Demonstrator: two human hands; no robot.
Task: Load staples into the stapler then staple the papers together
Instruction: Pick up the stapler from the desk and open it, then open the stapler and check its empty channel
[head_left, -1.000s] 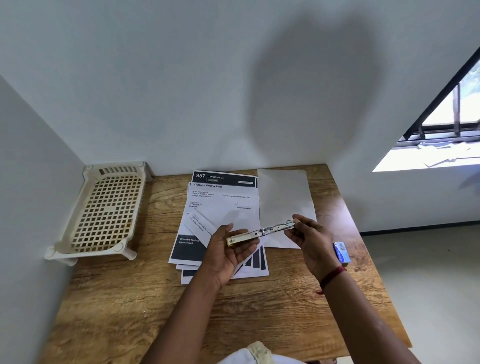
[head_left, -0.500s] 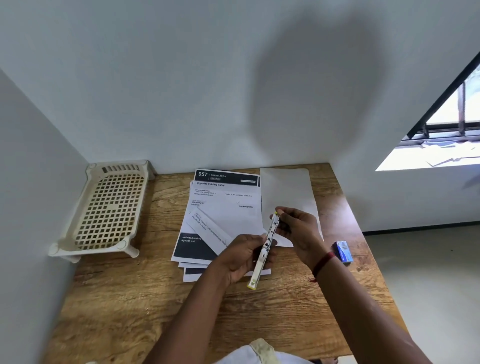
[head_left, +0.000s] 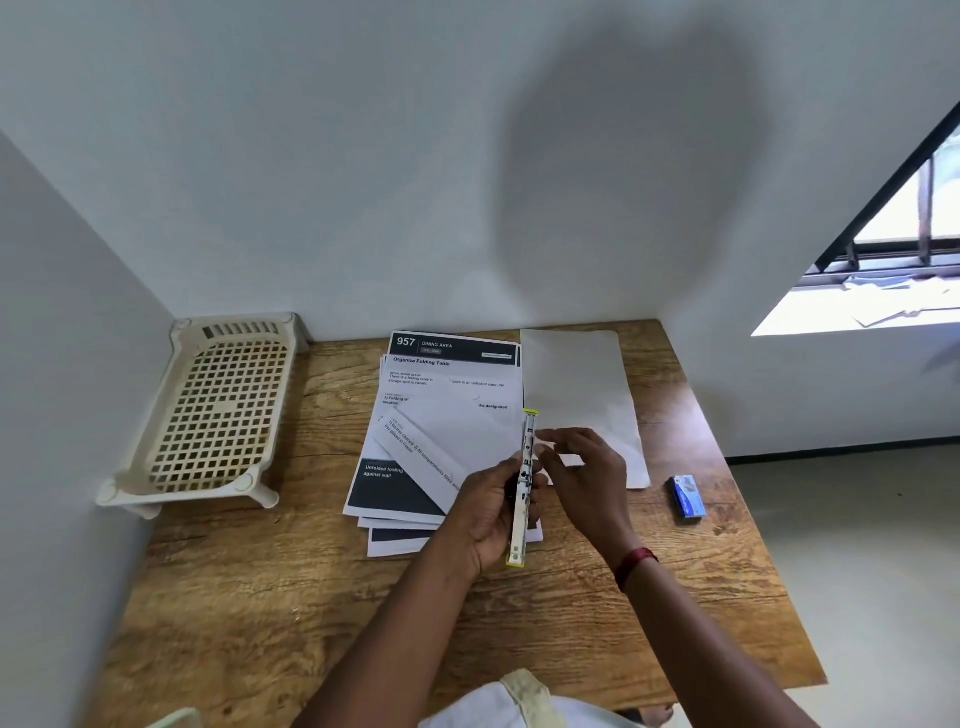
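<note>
Left hand (head_left: 488, 512) clamped on stapler (head_left: 523, 488), held over papers (head_left: 441, 415); right hand (head_left: 587, 467) loose beside it. Staple box (head_left: 688, 496) at 3 o'clock on counter (head_left: 260, 597), apparently untouched. Loading and stapling pending.

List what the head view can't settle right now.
- Stapler: staples inside or not; too small, left hand covers part.
- Right hand: fingertip contact with the stapler unclear.
- Blue box: label too small.
- Lower printed papers: hidden by top sheets.

Grainy wood table (head_left: 311, 597), matt paper sheets (head_left: 457, 415), shiny metal stapler (head_left: 525, 483), plastic tray (head_left: 218, 410)
</note>
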